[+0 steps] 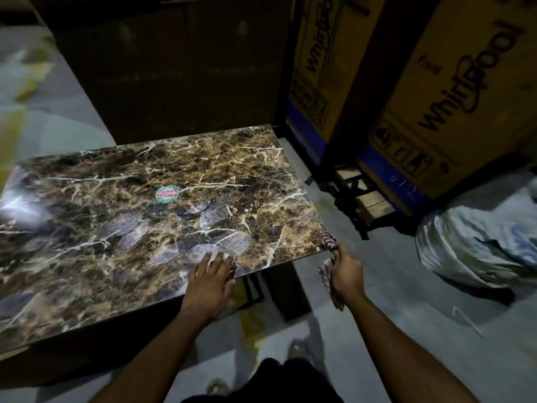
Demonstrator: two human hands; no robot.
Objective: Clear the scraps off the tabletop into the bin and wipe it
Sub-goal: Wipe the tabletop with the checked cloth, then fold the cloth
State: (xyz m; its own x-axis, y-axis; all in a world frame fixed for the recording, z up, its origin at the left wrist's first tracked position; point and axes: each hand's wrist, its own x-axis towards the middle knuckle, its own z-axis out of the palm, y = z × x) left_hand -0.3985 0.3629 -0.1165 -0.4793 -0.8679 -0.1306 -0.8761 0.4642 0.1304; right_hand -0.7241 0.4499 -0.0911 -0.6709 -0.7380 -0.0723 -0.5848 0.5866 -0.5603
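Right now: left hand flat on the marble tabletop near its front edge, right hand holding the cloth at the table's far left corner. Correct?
One slip. The right hand holds the cloth at the near right corner of the marble tabletop, not the far left. The head view shows it. The left hand does lie flat near the front edge.

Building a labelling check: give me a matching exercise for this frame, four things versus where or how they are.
Column 1:
1. left hand
2. cloth
3. sticker
4. cardboard boxes

Column 2:
A. stuck near the middle of the tabletop
B. standing on the floor beyond the table's right end
C. flat on the tabletop near its near edge
D. gripped in the right hand at the table's near right corner

Pairs: 1-C, 2-D, 3-A, 4-B
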